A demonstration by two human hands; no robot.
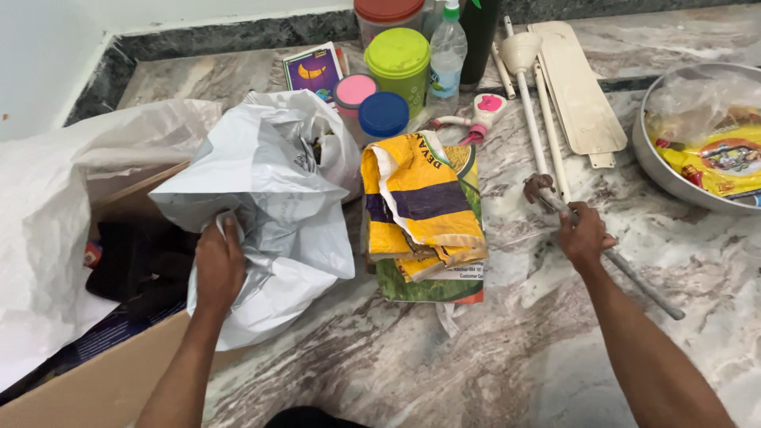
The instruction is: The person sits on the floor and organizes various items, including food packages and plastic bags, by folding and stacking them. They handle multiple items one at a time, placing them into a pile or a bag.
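Where hands [219, 265] work, marble floor [444, 357], white wall [47, 55]

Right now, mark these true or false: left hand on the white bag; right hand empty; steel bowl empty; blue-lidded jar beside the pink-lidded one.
1. The left hand grips the white plastic bag. True.
2. The right hand is empty. False: it holds a metal rod.
3. The steel bowl is empty. False: it holds a yellow packet under clear plastic.
4. The blue-lidded jar stands beside the pink-lidded jar. True.
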